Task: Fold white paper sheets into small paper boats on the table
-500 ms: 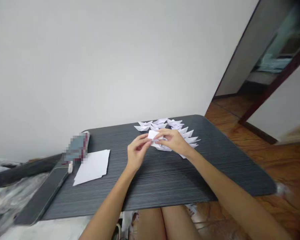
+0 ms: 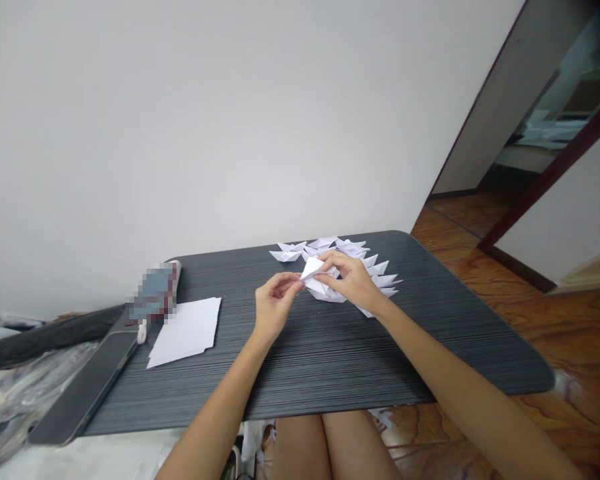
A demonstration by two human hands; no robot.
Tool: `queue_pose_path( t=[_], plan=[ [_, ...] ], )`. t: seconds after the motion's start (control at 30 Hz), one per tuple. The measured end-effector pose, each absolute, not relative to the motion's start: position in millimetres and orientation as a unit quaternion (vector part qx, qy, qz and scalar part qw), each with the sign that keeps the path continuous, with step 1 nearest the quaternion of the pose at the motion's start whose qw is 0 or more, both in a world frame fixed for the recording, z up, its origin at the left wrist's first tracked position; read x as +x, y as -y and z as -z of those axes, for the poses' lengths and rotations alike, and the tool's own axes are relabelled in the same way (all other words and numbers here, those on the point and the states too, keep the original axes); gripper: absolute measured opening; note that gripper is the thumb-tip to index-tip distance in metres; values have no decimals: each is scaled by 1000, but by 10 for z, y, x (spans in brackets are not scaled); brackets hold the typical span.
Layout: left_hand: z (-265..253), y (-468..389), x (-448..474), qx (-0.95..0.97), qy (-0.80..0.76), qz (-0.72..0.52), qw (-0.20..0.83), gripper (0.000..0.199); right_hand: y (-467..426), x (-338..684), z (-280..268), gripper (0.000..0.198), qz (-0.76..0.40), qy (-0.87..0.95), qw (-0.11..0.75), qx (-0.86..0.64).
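Note:
A small piece of folded white paper (image 2: pixel 312 268) is held between both hands above the middle of the dark table (image 2: pixel 260 360). My left hand (image 2: pixel 276 301) pinches its left corner between thumb and fingertips. From the right, my right hand (image 2: pixel 350 279) grips the other side, its fingers covering part of the folds. Behind and beneath the hands lie several folded white paper boats (image 2: pixel 380 268), spread over the table's far right part. Some of them are hidden by my right hand.
A stack of white paper sheets (image 2: pixel 186 333) lies at the left of the table. Beside it are a dark phone-like slab (image 2: pixel 87 387) with a white plug and a blurred-out object (image 2: pixel 154 292). A white wall (image 2: pixel 230 133) rises behind the table.
The folded paper has turned in my hands and now shows a pointed corner toward the left. My right hand has shifted slightly right; both hands keep their pinch.

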State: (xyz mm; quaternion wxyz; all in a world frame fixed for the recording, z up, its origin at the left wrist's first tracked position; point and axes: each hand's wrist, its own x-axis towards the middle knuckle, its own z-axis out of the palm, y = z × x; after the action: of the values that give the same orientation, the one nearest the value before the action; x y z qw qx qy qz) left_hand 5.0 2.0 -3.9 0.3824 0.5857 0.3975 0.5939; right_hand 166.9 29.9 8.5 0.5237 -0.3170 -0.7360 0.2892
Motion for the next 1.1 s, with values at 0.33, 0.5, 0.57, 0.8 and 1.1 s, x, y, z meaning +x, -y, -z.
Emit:
queue_pose_path(
  t=[0.33,0.5,0.57,0.8,1.1],
  plan=[
    [51,-4,42,596,-389,-630,312,11,-316,1673,-74,9,-373,730,495,-287],
    [59,-10,35,612,-359,-630,316,13,-280,1611,-71,6,-408,684,534,-285],
    [62,-15,39,613,-349,-627,330,17,-267,1585,-66,6,-419,669,544,-284],
    [31,-21,25,618,-347,-600,370,6,-249,1624,-124,9,-456,683,496,-282],
    [-25,-18,14,595,-382,-592,386,10,-275,1702,-152,15,-513,632,478,-330]
  ],
)
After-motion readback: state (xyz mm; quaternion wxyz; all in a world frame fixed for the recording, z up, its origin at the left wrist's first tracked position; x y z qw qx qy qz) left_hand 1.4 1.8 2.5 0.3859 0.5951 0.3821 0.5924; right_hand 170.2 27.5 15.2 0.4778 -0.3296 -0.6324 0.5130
